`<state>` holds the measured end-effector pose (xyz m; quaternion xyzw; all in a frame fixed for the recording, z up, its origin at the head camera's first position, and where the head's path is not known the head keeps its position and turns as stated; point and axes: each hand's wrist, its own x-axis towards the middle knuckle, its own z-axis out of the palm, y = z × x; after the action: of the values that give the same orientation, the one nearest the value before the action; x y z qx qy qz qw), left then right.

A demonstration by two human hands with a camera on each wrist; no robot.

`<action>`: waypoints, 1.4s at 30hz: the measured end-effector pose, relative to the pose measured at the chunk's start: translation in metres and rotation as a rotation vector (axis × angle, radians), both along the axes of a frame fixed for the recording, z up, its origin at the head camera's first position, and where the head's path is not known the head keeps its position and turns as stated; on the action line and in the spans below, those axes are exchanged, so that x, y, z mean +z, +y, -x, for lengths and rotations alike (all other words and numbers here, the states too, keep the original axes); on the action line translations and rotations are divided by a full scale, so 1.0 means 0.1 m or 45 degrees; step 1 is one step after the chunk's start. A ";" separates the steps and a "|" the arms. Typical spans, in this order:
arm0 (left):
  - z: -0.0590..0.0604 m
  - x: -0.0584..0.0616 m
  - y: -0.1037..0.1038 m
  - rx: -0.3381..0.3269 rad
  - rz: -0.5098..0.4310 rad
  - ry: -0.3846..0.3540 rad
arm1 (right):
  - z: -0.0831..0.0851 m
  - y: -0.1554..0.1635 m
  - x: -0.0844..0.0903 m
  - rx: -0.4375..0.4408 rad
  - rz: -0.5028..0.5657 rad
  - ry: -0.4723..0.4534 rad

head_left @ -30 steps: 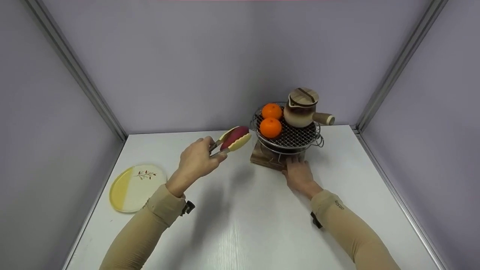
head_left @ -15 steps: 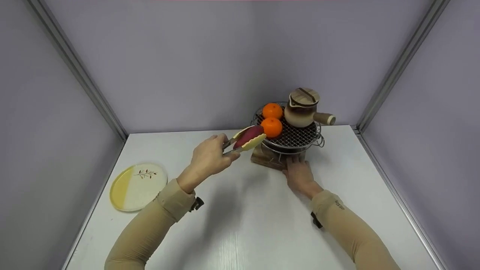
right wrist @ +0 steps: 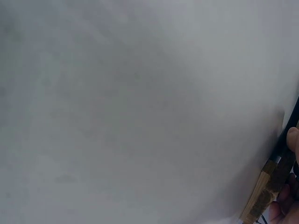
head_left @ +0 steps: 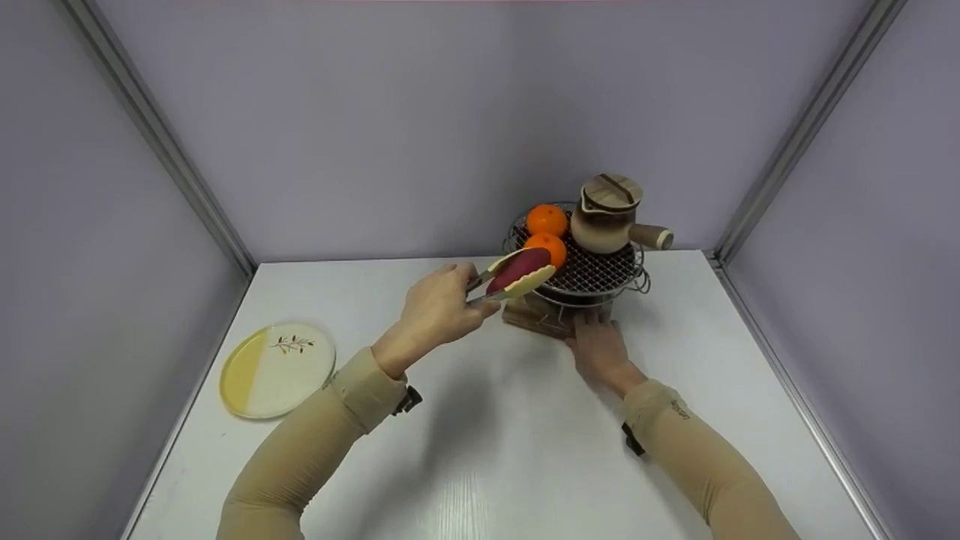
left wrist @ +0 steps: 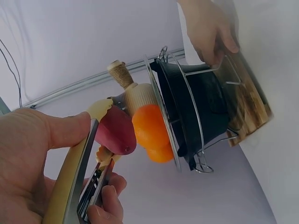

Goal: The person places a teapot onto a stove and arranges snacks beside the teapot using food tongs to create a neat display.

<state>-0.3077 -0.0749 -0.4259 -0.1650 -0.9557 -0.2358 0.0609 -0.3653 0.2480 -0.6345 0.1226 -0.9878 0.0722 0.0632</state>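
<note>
My left hand (head_left: 442, 304) holds metal tongs (left wrist: 71, 184) with cream scalloped tips. Between the tips is a dark red sweet potato (head_left: 519, 271), raised at the near left rim of a round wire grill (head_left: 596, 279). In the head view it overlaps the front orange (head_left: 555, 244); whether they touch, I cannot tell. A second orange (head_left: 547, 220) sits behind, beside a brown and cream side-handled teapot (head_left: 600, 229) with a wooden lid. My right hand (head_left: 598, 351) grips the wooden board (head_left: 531, 318) under the grill, thumb and fingers on opposite sides in the right wrist view.
A yellow and cream plate (head_left: 289, 382) with a painted sprig lies at the left of the white table (head_left: 540, 465). Grey walls close in the back and both sides. The teapot's handle (head_left: 651, 236) juts past the grill's right rim.
My left hand has carried the tongs and sweet potato rightward, from beside the grill to over its near left rim. My right hand has stayed at the board.
</note>
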 end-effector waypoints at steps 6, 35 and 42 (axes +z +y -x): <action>0.02 0.04 0.15 -0.053 0.002 0.018 | -0.02 0.03 0.00 -0.007 0.018 0.025; 0.19 -0.07 0.94 -0.136 0.149 0.000 | 0.04 -0.01 -0.02 -0.015 -0.128 0.033; 0.28 -0.09 1.11 -0.090 0.205 -0.002 | 0.03 -0.01 0.02 -0.033 -0.112 -0.048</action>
<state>-0.3357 0.0364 -0.4350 -0.2029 -0.9652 -0.1601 0.0385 -0.3681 0.2471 -0.6329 0.1112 -0.9925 0.0304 0.0400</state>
